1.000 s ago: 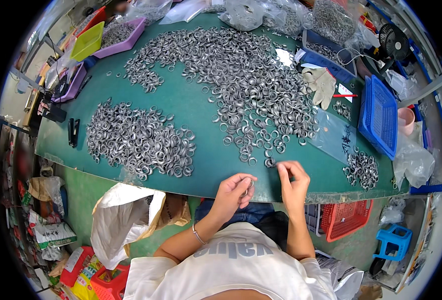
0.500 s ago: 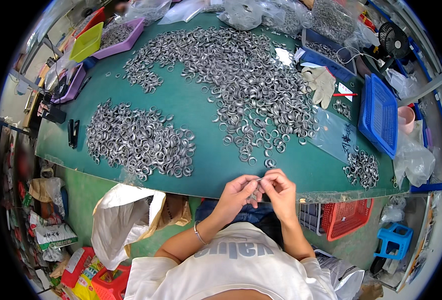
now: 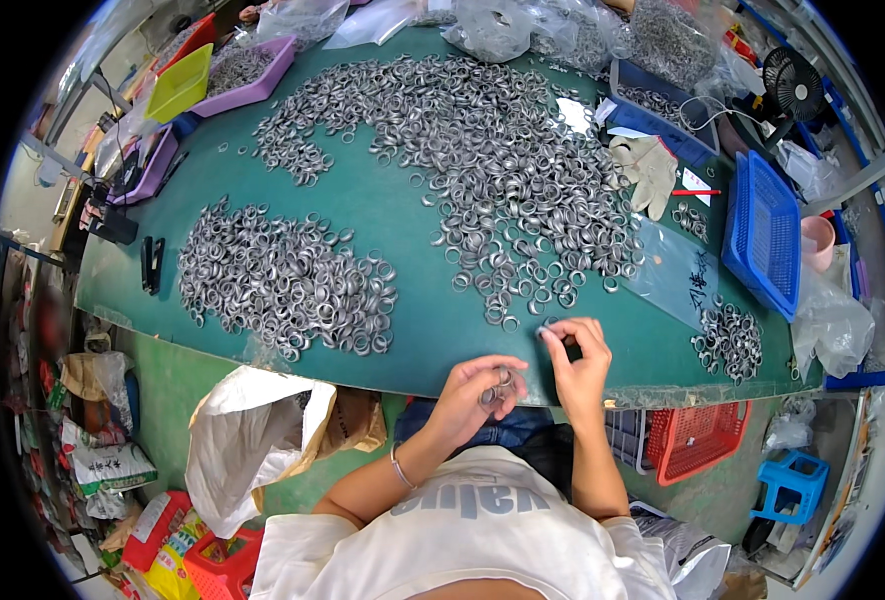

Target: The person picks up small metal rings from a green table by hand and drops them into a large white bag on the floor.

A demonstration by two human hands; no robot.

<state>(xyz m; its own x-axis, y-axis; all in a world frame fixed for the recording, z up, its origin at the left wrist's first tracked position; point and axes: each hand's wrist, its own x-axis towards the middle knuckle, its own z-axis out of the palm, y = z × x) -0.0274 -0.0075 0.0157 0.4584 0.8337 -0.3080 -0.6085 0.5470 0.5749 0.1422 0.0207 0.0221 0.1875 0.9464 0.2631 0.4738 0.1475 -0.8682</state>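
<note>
The left hand (image 3: pixel 478 390) curled closed around a few metal rings (image 3: pixel 500 385) at the table's (image 3: pixel 418 300) near edge; just beyond, the right hand (image 3: pixel 578 360) pinched one small ring (image 3: pixel 543 331) in its fingertips — the big ring heap (image 3: pixel 503 170) lay farther back.

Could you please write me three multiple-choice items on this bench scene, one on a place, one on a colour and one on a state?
1. Where does the white glove lie?
A. beside the blue basket
B. on the floor
C. in the yellow tray

2. What colour is the table?
A. red
B. green
C. white

3. What is the left hand doing?
A. resting flat
B. holding metal rings
C. gripping the fan

Answers: 1 A, it lies left of the basket; 2 B, green shows between the rings; 3 B, rings sit in its fingers.
</note>
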